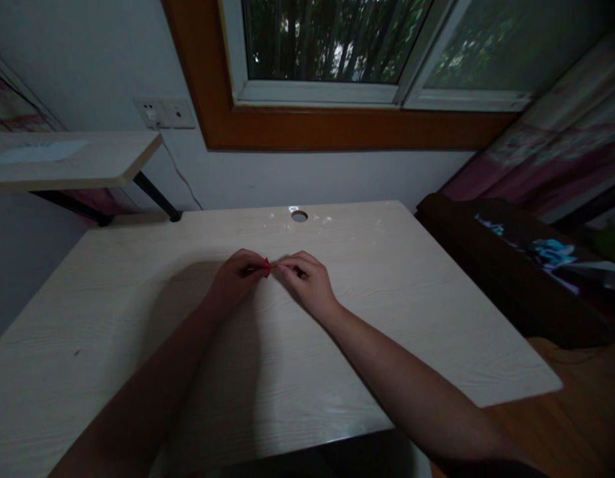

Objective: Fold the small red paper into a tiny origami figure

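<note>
A small red piece (pixel 267 267), too small to tell its kind, is pinched in the fingertips of my left hand (pixel 238 273). Its pointed edges stick out above and below the fingers. Just to its right, my right hand (pixel 307 275) is closed in a pinch, thumb against forefinger, at a thin strand or tip that meets the red piece. What exactly the right fingers hold is too small to make out. Both hands are over the middle of the pale wooden desk (pixel 387 332), their fingertips nearly touching.
A round cable hole (pixel 299 216) lies near the desk's back edge. To the left a raised shelf (pixel 78 166) stands on black legs. A wall socket (pixel 163 113) with a cord is behind it. A dark wooden bench or chest (pixel 487 265) with cloth on it stands at the right.
</note>
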A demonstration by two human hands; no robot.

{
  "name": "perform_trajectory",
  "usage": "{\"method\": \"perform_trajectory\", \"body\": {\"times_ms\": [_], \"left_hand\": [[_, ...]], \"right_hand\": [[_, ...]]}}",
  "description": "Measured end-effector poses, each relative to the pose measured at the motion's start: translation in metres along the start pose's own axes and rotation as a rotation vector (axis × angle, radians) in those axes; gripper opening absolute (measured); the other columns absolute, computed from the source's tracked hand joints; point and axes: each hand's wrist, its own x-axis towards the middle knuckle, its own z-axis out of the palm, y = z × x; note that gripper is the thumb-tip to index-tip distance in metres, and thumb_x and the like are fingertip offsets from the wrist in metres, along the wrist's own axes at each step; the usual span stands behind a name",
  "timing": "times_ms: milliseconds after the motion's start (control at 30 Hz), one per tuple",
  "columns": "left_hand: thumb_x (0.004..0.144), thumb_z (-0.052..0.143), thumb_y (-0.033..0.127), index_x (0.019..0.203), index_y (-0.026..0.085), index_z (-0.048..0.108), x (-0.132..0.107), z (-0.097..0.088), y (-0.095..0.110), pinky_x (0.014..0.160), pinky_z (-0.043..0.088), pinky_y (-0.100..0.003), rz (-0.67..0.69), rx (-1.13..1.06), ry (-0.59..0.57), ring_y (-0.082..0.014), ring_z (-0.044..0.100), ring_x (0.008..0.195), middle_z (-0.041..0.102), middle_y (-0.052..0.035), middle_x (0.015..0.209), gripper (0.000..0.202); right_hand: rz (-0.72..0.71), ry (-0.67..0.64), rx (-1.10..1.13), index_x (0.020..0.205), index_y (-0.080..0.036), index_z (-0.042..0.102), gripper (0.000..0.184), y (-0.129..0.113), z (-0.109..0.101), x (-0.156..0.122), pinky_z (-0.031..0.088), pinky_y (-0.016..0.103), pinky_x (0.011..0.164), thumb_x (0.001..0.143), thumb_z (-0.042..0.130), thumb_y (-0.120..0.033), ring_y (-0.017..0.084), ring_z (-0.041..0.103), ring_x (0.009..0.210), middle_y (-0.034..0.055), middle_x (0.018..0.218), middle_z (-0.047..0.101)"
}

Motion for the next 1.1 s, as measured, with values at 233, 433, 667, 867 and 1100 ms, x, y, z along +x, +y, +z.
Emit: {"method": "perform_trajectory", "body": {"times_ms": [233, 433, 667, 867, 1100], "left_hand": [[0.084, 0.07, 0.032, 0.091, 0.025, 0.074, 0.0003, 0.0001, 0.0015, 0.084, 0.053, -0.032, -0.013, 0.046, -0.025, -0.0176, 0.062, 0.093, 0.064, -0.0051, 0.098, 0.011], [0.084, 0.071, 0.032, 0.088, 0.024, 0.075, -0.0003, -0.0001, 0.0006, 0.082, 0.053, -0.032, -0.005, 0.056, -0.031, -0.0167, 0.062, 0.09, 0.062, -0.0052, 0.097, 0.011], [0.081, 0.074, 0.032, 0.09, 0.021, 0.068, -0.0018, 0.0015, -0.0035, 0.076, 0.056, -0.029, -0.021, -0.061, -0.005, -0.0153, 0.06, 0.09, 0.057, -0.0045, 0.098, 0.016], [0.082, 0.073, 0.031, 0.088, 0.02, 0.068, -0.0016, 0.0009, -0.0019, 0.076, 0.056, -0.027, -0.031, -0.036, 0.005, -0.0143, 0.06, 0.088, 0.058, -0.0044, 0.096, 0.014], [0.083, 0.072, 0.032, 0.103, 0.022, 0.069, -0.0044, 0.0038, 0.0016, 0.081, 0.059, -0.03, -0.061, -0.13, -0.071, -0.0143, 0.063, 0.09, 0.056, -0.0063, 0.108, 0.023]], "right_hand": [[0.025, -0.065, -0.022, 0.096, -0.024, 0.075, 0.01, 0.0037, 0.0013, -0.0014, 0.045, 0.027, 0.064, 0.09, 0.068, -0.028, 0.013, 0.054, 0.066, 0.0032, 0.087, 0.065], [-0.015, -0.1, -0.039, 0.094, -0.024, 0.075, 0.008, 0.0048, 0.0019, -0.0016, 0.044, 0.025, 0.063, 0.089, 0.069, -0.026, 0.013, 0.055, 0.066, 0.0016, 0.083, 0.063], [-0.009, -0.071, -0.075, 0.09, -0.023, 0.074, 0.006, 0.0032, 0.0013, -0.0016, 0.043, 0.026, 0.062, 0.088, 0.069, -0.027, 0.013, 0.054, 0.065, 0.0017, 0.08, 0.062], [-0.02, -0.045, -0.077, 0.089, -0.023, 0.074, 0.005, 0.0043, 0.0012, -0.0027, 0.043, 0.026, 0.063, 0.088, 0.069, -0.024, 0.013, 0.054, 0.065, 0.0012, 0.078, 0.062], [-0.018, -0.038, -0.07, 0.088, -0.023, 0.074, 0.006, 0.0035, -0.0001, -0.0023, 0.044, 0.026, 0.063, 0.087, 0.068, -0.024, 0.014, 0.054, 0.065, 0.0014, 0.077, 0.062]]}}
